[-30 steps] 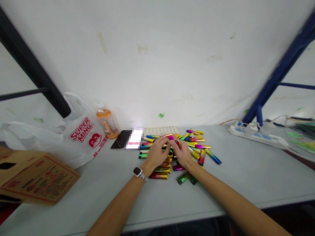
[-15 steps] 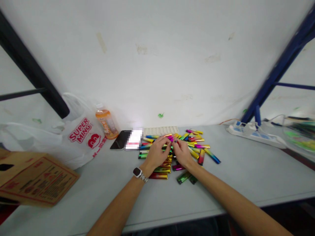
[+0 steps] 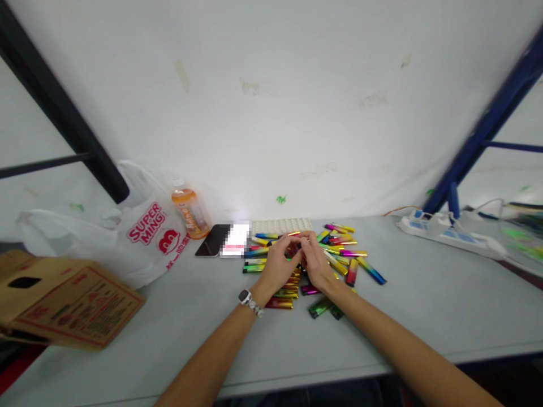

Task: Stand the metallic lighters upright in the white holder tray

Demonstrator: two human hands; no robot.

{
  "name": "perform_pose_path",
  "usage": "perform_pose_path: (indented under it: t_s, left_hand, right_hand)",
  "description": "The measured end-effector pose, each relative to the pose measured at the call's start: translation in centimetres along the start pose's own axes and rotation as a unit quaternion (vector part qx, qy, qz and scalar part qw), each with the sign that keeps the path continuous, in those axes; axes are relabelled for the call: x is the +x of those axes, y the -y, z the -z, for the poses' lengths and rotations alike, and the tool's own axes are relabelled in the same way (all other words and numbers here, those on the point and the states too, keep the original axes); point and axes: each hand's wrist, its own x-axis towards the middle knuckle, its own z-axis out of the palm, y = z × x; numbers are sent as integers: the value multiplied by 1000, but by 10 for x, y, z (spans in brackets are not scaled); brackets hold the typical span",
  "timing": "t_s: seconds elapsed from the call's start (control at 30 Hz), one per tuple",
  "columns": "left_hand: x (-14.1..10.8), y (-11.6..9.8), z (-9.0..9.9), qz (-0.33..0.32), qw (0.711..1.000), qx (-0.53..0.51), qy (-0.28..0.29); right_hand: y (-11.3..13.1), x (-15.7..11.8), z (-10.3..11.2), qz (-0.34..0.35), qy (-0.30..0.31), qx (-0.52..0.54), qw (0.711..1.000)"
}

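Lighters (image 3: 352,271) are spread right of the orange bottle (image 3: 190,213), under and around both hands; gold row (image 3: 288,294) sits on the near side of left hand (image 3: 275,267), closer to it than to right hand (image 3: 316,264), long axes roughly left-right. Loose blue-gold lighter (image 3: 372,270) is farthest from the bottle, right hand nearer, axis slanting toward near right. Both hands narrow, fingertips close together; can't tell what, if anything, they pinch, fingers hide it.
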Motion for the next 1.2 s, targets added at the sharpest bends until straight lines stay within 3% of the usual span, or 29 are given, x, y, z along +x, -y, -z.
perform_pose_path:
  t_s: [0.13,0.27,0.33,0.47,0.63,0.83,1.2]
  left_hand:
    - [4,8,1,35,995,-96,15]
    - [26,13,19,47,990,-128,-34]
    - [46,17,32,34,993,-93,-62]
    - [91,35,49,7,998,12,-53]
    - [129,64,44,41,995,93,-1]
    - [140,82,36,41,993,109,34]
    - [138,95,46,22,982,172,70]
  right_hand:
    - [1,2,0,-45,6,3,999]
    - [-1,9,7,-57,-32,-30,997]
    - [-4,13,12,-47,-63,-67,995]
    - [-10,21,23,-51,-79,-109,990]
    - [-13,25,29,-46,-54,-129,989]
    - [-17,26,30,-38,-27,-146,988]
    - [-15,27,29,-31,-17,-186,982]
